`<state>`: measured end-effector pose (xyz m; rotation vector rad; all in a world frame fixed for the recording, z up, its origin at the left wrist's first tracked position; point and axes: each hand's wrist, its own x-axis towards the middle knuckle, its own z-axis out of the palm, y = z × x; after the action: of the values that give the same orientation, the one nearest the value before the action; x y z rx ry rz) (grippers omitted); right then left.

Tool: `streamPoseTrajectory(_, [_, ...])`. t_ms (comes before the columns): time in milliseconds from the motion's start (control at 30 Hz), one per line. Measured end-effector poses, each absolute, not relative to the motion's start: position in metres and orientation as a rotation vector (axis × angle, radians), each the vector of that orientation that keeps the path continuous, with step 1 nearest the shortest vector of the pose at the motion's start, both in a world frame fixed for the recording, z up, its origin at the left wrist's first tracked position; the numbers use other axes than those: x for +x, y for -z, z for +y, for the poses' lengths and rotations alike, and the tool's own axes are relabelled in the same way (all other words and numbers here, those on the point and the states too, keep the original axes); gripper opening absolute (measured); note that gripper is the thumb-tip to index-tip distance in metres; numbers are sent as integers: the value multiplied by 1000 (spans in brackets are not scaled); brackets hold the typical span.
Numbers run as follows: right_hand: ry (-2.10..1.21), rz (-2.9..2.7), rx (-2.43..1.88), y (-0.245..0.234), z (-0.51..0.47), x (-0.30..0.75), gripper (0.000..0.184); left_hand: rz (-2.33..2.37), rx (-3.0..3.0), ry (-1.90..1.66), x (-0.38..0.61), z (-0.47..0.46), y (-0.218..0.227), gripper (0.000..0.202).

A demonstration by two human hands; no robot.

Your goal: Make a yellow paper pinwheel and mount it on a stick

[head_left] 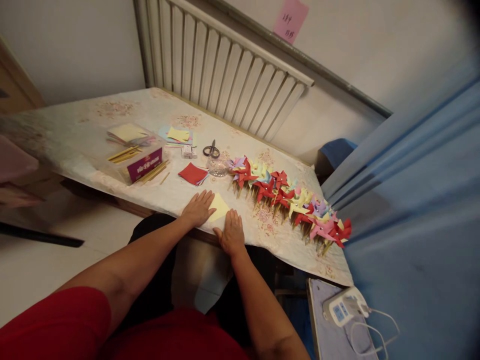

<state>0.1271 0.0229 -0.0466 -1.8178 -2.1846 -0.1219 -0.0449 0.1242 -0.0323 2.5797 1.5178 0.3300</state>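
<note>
A pale yellow paper sheet lies flat near the table's front edge, between my two hands. My left hand rests on its left side, fingers stretched out and lying flat. At the sheet's right side, my right hand is also flat, fingers extended and thumb apart. Just beyond the left hand sits a stack of red paper squares, other colours showing beneath. A clear glass dish stands behind the yellow sheet, with black-handled scissors beyond it.
Paper pinwheels in several colours crowd the table's right side. On the left stands a plastic box with wooden sticks and paper. Coloured papers lie farther back. A radiator runs behind the floral tablecloth; a blue curtain hangs right.
</note>
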Motion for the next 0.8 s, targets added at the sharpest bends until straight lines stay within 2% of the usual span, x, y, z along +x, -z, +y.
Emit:
streamPoseTrajectory(267, [82, -2156, -1919, 46, -5, 144, 75, 1691, 2420, -350, -74, 117, 29, 65])
streamPoseTrajectory(633, [36, -2116, -1956, 48, -21, 144, 76, 1759, 2246, -346, -68, 130, -1, 44])
streamPoseTrajectory(800, [9, -2090, -1995, 46, -17, 141, 75, 1746, 2179, -208, -51, 149, -15, 53])
